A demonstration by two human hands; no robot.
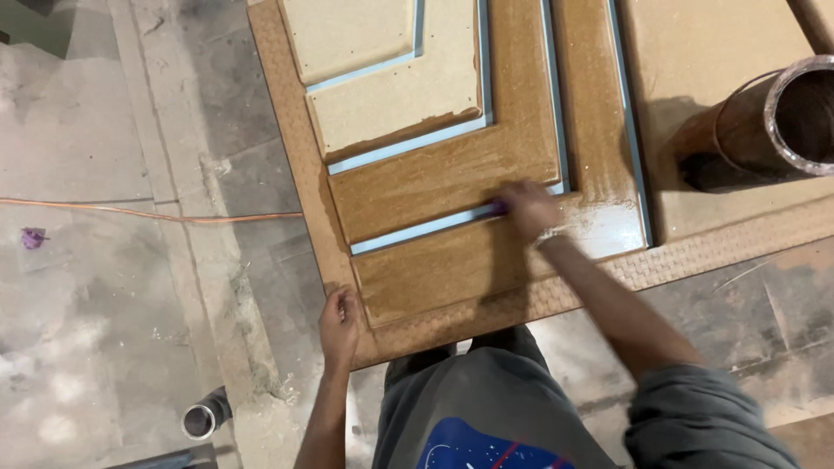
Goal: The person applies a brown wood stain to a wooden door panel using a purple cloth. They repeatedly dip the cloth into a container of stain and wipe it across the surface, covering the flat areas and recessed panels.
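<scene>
Head view: right hand (528, 208) pinches a small purple pad (497, 208) on the stiff, heavy-looking carved panel (452, 165); left hand (339, 317) clamps its near edge, the likeliest hold.

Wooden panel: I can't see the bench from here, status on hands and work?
Left hand grips panel edge. Right hand presses small purple piece on blue strip. Large tube lies far right, apart.
</scene>
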